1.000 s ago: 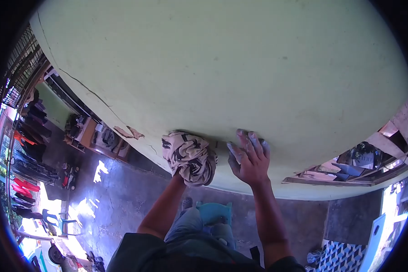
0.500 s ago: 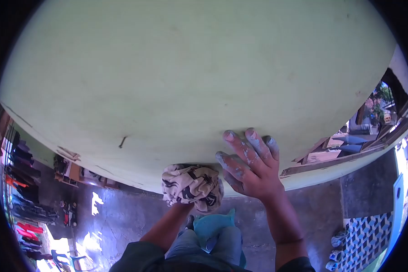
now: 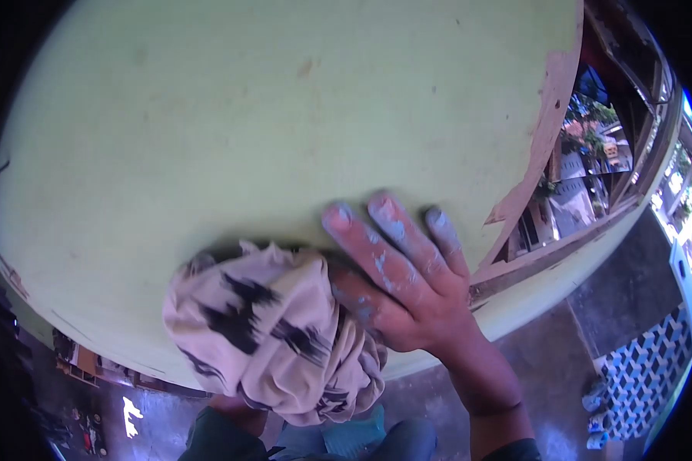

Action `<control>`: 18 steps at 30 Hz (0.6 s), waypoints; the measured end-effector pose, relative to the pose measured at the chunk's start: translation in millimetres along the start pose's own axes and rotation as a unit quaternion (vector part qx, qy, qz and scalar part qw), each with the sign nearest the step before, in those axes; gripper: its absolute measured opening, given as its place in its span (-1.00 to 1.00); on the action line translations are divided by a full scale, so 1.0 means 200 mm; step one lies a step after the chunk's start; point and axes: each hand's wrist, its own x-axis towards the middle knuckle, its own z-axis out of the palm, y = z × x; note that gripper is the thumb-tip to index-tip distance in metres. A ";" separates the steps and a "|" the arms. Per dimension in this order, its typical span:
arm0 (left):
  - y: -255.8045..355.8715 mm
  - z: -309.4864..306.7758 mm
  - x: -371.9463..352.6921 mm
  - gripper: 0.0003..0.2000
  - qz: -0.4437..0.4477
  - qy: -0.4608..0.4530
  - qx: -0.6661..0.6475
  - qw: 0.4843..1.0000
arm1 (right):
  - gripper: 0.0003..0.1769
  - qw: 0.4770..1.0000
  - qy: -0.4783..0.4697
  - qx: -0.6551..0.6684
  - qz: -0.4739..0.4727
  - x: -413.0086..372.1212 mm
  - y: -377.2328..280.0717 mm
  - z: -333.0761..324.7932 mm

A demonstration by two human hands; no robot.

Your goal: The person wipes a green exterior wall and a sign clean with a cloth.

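Observation:
A bunched beige cloth with black markings [image 3: 261, 330] is pressed against the pale green wall [image 3: 207, 131]. My left hand is hidden behind the cloth, and only its forearm shows below. Right beside the cloth, my right hand [image 3: 407, 276] lies against the wall with its fingers spread. Pale blue smears cover its fingers. The tips of the lower fingers are partly hidden at the cloth's edge.
At the right is a window opening [image 3: 584, 169] with a worn wooden frame. A patterned mat [image 3: 646, 376] and footwear [image 3: 596, 415] are on the floor at the lower right. A turquoise seat [image 3: 354, 436] shows between my legs.
The view has moved closer to the wall and towards the window. The cloth looks larger and sits further left in view. My right hand is still spread on the wall, now touching or overlapping the cloth's edge.

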 end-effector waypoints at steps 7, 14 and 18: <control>0.02 -0.04 0.22 -0.48 0.051 0.174 0.137 0.974 | -0.67 0.997 0.054 0.052 0.008 -0.05 -0.02 0.02; 0.05 -0.05 0.19 -0.47 0.064 0.067 0.141 0.986 | -0.44 0.980 -0.004 0.194 0.038 -0.08 -0.05 -0.09; 0.07 0.00 0.19 -0.46 0.088 -0.022 0.097 0.991 | -0.31 0.986 0.025 0.161 0.038 -0.09 -0.07 -0.04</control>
